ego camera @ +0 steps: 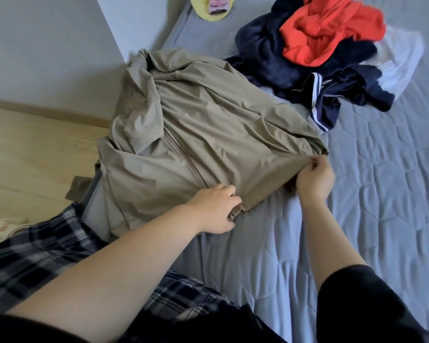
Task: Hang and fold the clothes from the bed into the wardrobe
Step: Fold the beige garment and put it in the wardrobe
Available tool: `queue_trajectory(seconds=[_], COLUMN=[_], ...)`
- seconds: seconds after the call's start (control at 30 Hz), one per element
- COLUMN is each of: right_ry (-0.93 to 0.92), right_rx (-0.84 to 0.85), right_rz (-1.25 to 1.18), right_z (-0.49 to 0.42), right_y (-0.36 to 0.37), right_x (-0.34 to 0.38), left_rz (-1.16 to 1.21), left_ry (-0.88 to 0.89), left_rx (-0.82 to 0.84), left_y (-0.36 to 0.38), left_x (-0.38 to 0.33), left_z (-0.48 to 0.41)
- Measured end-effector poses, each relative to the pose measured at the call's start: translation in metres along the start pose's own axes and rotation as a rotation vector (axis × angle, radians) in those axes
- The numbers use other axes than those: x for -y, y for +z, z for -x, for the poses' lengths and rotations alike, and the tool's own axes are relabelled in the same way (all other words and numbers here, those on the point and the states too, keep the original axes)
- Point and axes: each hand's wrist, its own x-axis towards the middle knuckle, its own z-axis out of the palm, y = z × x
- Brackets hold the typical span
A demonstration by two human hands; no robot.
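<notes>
A khaki zip-up jacket lies spread front-up across the left edge of the bed, one part hanging over the side. My left hand grips its bottom hem at the foot of the zipper. My right hand pinches the hem's right corner and pulls it taut. Further back on the bed lies a pile of clothes: a bright orange garment on top of dark navy ones, one with white stripes, and something white beneath.
The bed has a grey-blue quilted cover. A wooden floor and grey wall lie to the left. A yellow item sits at the bed's far end. My plaid trousers show at lower left.
</notes>
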Motion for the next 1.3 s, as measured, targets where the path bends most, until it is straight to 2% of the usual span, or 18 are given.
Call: queue_trajectory(seconds=[0.07,0.13,0.2,0.3,0.4,0.47,0.53,0.6,0.63,0.77,0.8,0.83,0.9,0.97,1.03,1.1,1.17,1.3], right_ry=[0.180,0.165,0.149,0.245,0.280,0.162,-0.015,-0.136,-0.165,-0.161,-0.094,-0.020,0.117,0.190,0.178,0.230,0.392,0.577], right_rx=[-0.118,-0.104,0.007,0.114,-0.094,-0.259,-0.260,-0.026,0.192,1.356,1.519,1.551,1.334,0.911,0.513,0.290,0.311,0.634], right_rz=[-0.125,-0.082,0.011,0.027,-0.154,-0.179,-0.223,-0.352,-0.386,-0.113,-0.056,-0.008,0.055,0.000,-0.167,-0.297,-0.474,-0.783], right_z=[-0.015,-0.026,-0.034,-0.047,-0.059,-0.061,-0.051,-0.029,-0.014,0.032,0.038,0.042,0.046,0.045,0.037,0.027,0.018,0.006], right_y=[-0.002,-0.001,0.006,0.009,-0.005,-0.012,-0.012,-0.006,-0.003,0.010,0.016,0.024,0.046,0.068,0.081,0.084,0.088,0.101], right_x=[-0.001,0.004,0.008,0.014,0.041,0.073,0.113,0.149,0.161,0.164,0.158,0.152,0.140,0.128,0.117,0.115,0.123,0.146], left_rz=[0.230,0.418,0.260,0.091,0.069,0.059,0.112,0.325,0.551,1.793,1.895,1.895,1.782,1.714,1.726,1.874,1.965,1.574], left_ry=[-0.057,-0.128,-0.196,-0.268,-0.247,-0.244,-0.252,-0.283,-0.347,-0.767,-0.773,-0.775,-0.824,-0.736,-0.674,-0.687,-0.719,-0.732], left_rx=[-0.009,-0.148,-0.293,-0.014,0.165,0.193,0.224,0.167,0.085,-0.389,-0.389,-0.351,-0.257,-0.177,-0.213,-0.305,-0.309,-0.054], left_y=[0.000,-0.002,-0.001,0.005,0.008,0.007,0.003,-0.008,-0.016,-0.044,-0.045,-0.045,-0.039,-0.031,-0.028,-0.027,-0.024,-0.003], left_x=[0.001,0.006,0.014,0.026,0.028,0.027,0.027,0.032,0.034,0.064,0.074,0.081,0.085,0.083,0.081,0.088,0.100,0.112], left_z=[-0.003,-0.008,-0.012,-0.012,-0.015,-0.018,-0.020,-0.021,-0.021,-0.005,0.001,0.007,0.018,0.025,0.029,0.030,0.036,0.056])
